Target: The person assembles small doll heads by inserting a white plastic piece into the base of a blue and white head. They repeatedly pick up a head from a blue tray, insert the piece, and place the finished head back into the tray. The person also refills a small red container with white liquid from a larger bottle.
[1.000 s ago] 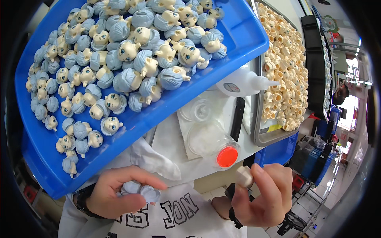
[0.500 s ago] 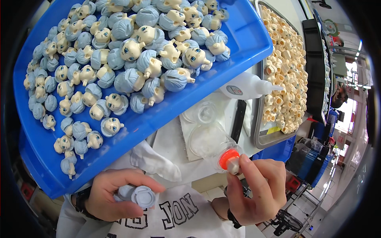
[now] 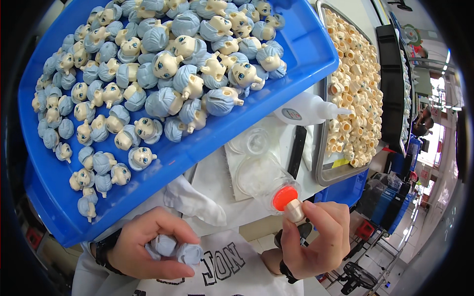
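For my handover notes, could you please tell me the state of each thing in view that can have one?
Left hand: curled around light-blue pieces
Right hand: pinching a cream piece
Blue tray: partly covered with doll heads
Metal tray: crowded with cream parts
Squeeze bottle: nozzle fitted
Clear container: red cap on
White cloth: crumpled

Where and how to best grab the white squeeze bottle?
I'd take the bottle around its body, just behind the tapering shoulder, coming from the person's side. The body is broad and looks reachable there; the blue bin overlaps its upper-left part in view, and the slim nozzle, pointing right across the metal tray's rim, offers less to hold.
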Tool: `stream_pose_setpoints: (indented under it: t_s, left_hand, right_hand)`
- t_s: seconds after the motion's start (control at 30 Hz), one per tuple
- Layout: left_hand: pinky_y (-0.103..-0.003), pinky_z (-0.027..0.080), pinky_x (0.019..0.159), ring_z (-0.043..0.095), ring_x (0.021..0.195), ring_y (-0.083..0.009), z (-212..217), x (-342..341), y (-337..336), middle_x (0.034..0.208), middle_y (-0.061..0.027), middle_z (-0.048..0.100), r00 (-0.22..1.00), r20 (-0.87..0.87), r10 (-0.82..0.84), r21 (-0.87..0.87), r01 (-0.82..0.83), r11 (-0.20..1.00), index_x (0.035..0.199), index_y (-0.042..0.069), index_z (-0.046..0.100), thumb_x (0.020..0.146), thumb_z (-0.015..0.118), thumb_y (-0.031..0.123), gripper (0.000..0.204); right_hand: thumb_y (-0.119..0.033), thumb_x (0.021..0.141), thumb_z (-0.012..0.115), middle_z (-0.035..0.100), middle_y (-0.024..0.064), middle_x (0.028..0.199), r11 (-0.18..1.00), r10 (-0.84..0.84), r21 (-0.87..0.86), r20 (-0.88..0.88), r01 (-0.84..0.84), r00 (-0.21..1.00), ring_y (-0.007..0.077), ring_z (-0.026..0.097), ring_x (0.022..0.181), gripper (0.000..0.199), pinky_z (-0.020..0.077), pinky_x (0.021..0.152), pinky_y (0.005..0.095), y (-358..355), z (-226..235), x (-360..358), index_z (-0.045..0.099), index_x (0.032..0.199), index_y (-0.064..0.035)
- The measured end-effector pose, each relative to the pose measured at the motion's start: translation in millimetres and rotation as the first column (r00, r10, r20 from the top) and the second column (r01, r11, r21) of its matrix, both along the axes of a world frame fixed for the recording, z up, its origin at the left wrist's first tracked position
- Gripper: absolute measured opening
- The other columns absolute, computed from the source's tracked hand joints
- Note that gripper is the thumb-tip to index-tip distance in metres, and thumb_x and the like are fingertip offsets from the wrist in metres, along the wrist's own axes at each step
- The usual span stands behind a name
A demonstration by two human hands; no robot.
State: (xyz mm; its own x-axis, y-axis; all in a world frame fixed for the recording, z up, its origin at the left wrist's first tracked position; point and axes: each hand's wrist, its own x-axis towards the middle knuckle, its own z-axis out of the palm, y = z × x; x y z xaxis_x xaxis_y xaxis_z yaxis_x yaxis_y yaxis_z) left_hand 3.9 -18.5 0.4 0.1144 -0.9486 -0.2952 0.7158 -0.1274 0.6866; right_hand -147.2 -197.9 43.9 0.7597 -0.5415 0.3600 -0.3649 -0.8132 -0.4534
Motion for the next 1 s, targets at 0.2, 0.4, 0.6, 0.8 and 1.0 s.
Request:
stream_pose_setpoints:
  t_s: [0.2, 0.4, 0.6, 0.8, 1.0]
  left_hand:
    - [-0.02, 0.043, 0.066, 0.054, 0.077, -0.0064, 10.1, -1.4, -9.9, 0.088, -0.0082, 0.06, 1.0, 0.014, 0.028, 0.142, -0.03, 0.989, 0.108, -0.005, 0.048, 0.071, 0.069, 0.002, 0.043]
    - [-0.019, 0.04, 0.057, 0.049, 0.062, -0.0037, 0.1, 5.8, -9.0, 0.089, -0.0058, 0.058, 0.964, 0.265, -0.025, 0.032, 0.017, 0.999, 0.105, -0.003, 0.055, 0.071, 0.068, 0.001, 0.037]
    - [-0.018, 0.037, 0.053, 0.049, 0.064, -0.0071, 10.1, 8.7, -17.4, 0.092, -0.0127, 0.057, 0.942, 0.316, -0.11, 0.046, 0.101, 0.994, 0.098, -0.003, 0.057, 0.064, 0.073, 0.001, 0.038]
    - [-0.016, 0.037, 0.052, 0.048, 0.061, -0.0036, 0.8, 3.8, -15.5, 0.092, -0.0066, 0.057, 0.955, 0.297, -0.008, -0.002, 0.009, 1.0, 0.1, 0.0, 0.057, 0.067, 0.072, 0.001, 0.037]
    - [-0.018, 0.038, 0.052, 0.049, 0.059, -0.0033, 2.6, 3.8, -10.3, 0.091, -0.0096, 0.06, 0.961, 0.268, -0.067, 0.0, 0.069, 0.998, 0.096, 0.0, 0.057, 0.064, 0.074, -0.001, 0.036]
  right_hand:
    - [-0.002, 0.055, 0.063, 0.055, 0.0128, 0.068, 1.0, -0.007, -0.002, 0.036, 0.007, 0.999, 0.0201, 0.047, 0.057, 0.034, 0.0355, 0.052, 0.0282, -0.2, -2.6, -4.4, 0.057, 0.087, 0.0056]
    - [-0.004, 0.055, 0.062, 0.055, 0.0142, 0.071, 0.977, 0.213, -0.029, 0.13, -0.211, 0.968, 0.0205, 0.046, 0.056, 0.035, 0.0357, 0.052, 0.03, -1.7, -5.3, -16.1, 0.056, 0.087, 0.0063]
    - [-0.01, 0.059, 0.071, 0.057, 0.0106, 0.065, 0.946, 0.22, 0.142, 0.384, -0.292, 0.897, 0.0189, 0.051, 0.051, 0.027, 0.0404, 0.046, 0.0263, 29.4, -2.8, 16.7, 0.06, 0.08, 0.0042]
    - [-0.006, 0.058, 0.068, 0.058, 0.01, 0.068, 0.922, 0.266, 0.184, 0.343, -0.342, 0.901, 0.0193, 0.051, 0.053, 0.027, 0.0382, 0.047, 0.0256, 32.8, -12.5, 28.2, 0.061, 0.082, 0.0046]
    - [-0.021, 0.066, 0.065, 0.057, 0.0056, 0.076, 0.931, 0.338, 0.07, 0.208, -0.359, 0.918, 0.0147, 0.05, 0.058, 0.03, 0.034, 0.051, 0.0245, 27.8, -8.3, 17.2, 0.062, 0.088, -0.0017]
